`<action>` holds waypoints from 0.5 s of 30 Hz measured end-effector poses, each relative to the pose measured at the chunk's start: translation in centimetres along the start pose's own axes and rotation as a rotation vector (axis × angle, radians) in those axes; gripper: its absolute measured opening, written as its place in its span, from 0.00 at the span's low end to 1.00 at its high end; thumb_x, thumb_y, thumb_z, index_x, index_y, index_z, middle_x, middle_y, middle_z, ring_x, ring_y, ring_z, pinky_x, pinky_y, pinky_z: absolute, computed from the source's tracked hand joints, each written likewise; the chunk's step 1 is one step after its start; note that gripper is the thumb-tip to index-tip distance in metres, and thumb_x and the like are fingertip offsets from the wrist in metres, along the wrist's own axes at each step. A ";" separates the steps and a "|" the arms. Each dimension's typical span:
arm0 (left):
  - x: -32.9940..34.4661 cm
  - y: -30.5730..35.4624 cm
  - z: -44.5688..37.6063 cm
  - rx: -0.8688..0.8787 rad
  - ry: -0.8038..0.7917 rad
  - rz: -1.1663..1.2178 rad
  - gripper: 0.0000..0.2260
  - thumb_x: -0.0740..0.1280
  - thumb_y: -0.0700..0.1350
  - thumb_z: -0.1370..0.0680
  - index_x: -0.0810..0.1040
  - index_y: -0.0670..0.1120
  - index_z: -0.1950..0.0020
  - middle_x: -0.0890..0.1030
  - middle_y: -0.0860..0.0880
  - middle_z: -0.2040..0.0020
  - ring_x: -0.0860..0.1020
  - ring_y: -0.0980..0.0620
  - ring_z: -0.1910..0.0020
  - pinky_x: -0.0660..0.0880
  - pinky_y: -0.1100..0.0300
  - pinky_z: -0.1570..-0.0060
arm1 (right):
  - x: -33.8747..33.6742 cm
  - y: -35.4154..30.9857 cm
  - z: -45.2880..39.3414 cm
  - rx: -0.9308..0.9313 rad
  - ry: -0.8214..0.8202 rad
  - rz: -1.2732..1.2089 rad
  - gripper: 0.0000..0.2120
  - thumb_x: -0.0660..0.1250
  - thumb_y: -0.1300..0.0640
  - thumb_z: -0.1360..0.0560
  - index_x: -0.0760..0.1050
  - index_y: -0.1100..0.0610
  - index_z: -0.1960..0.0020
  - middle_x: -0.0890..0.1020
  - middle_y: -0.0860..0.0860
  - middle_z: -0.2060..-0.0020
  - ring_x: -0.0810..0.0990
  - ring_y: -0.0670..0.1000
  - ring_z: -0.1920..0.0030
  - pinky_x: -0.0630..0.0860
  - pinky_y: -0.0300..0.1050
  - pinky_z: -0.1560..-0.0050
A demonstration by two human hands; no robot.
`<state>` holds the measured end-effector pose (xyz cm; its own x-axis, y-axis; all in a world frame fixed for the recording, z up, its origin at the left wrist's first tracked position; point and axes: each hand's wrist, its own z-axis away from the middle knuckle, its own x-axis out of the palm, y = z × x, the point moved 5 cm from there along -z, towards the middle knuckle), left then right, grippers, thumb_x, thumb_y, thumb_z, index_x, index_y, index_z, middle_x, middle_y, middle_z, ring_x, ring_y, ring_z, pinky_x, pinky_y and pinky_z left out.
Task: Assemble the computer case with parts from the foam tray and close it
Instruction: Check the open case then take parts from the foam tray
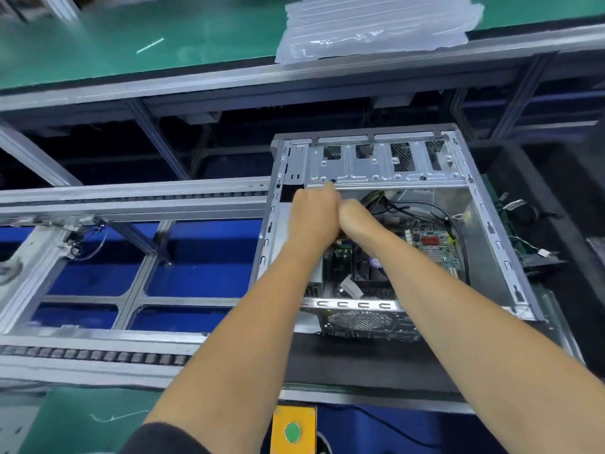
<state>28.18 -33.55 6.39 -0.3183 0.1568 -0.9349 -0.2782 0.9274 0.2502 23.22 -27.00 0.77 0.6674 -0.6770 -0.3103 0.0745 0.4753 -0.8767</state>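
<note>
Computer case (386, 224) lies open beside the conveyor frame (131, 204). Both hands, left hand (314, 217) and right hand (355, 217), reach inside below the drive bracket (376, 165); fingers hidden, grasp cannot tell. Risk: snagged cables (409, 204), or knocks to the motherboard (425, 237).

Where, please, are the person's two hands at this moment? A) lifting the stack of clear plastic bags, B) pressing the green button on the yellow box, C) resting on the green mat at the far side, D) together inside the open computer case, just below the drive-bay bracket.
D: the left hand and right hand meet inside the open computer case, just under the drive-bay bracket and above the motherboard.
</note>
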 end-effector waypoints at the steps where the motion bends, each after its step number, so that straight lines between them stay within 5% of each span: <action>1: -0.1 0.1 0.2 -0.001 0.008 -0.065 0.04 0.60 0.37 0.25 0.73 0.42 0.53 0.79 0.43 0.60 0.76 0.43 0.62 0.64 0.56 0.63 | 0.2 0.0 0.1 0.009 -0.019 -0.001 0.24 0.49 0.45 0.16 0.78 0.60 0.48 0.81 0.56 0.52 0.79 0.55 0.49 0.73 0.51 0.43; 5: 0.0 -1.8 -0.1 -0.070 -0.149 -0.193 0.10 0.55 0.46 0.22 0.72 0.44 0.57 0.80 0.42 0.56 0.72 0.45 0.63 0.66 0.55 0.63 | 0.4 -0.1 0.3 0.008 -0.058 0.040 0.32 0.45 0.38 0.17 0.77 0.58 0.36 0.79 0.54 0.40 0.77 0.54 0.39 0.70 0.53 0.33; 7: 0.4 -1.5 -0.4 0.011 -0.222 -0.244 0.09 0.54 0.44 0.22 0.71 0.45 0.59 0.81 0.43 0.55 0.72 0.45 0.63 0.66 0.55 0.62 | 0.2 0.0 0.1 0.003 -0.024 0.078 0.29 0.45 0.39 0.17 0.77 0.58 0.43 0.80 0.53 0.47 0.78 0.53 0.45 0.72 0.49 0.41; 11: 1.3 -1.4 0.0 0.022 -0.410 -0.213 0.15 0.53 0.45 0.22 0.76 0.43 0.44 0.80 0.42 0.46 0.77 0.41 0.49 0.66 0.55 0.57 | 0.2 0.4 0.0 0.002 -0.008 0.128 0.23 0.49 0.43 0.16 0.75 0.55 0.55 0.79 0.52 0.58 0.77 0.50 0.58 0.69 0.43 0.61; 15: 1.2 -1.8 0.2 0.009 -0.427 -0.190 0.15 0.54 0.45 0.23 0.76 0.43 0.43 0.79 0.42 0.45 0.76 0.41 0.48 0.66 0.55 0.56 | 0.4 0.1 0.3 -0.009 -0.060 0.169 0.25 0.49 0.43 0.16 0.77 0.61 0.44 0.81 0.58 0.48 0.78 0.55 0.49 0.71 0.48 0.48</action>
<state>28.48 -34.90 4.73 0.1396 0.1079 -0.9843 -0.2873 0.9557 0.0640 23.67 -27.04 0.63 0.7131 -0.5530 -0.4309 -0.0486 0.5742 -0.8173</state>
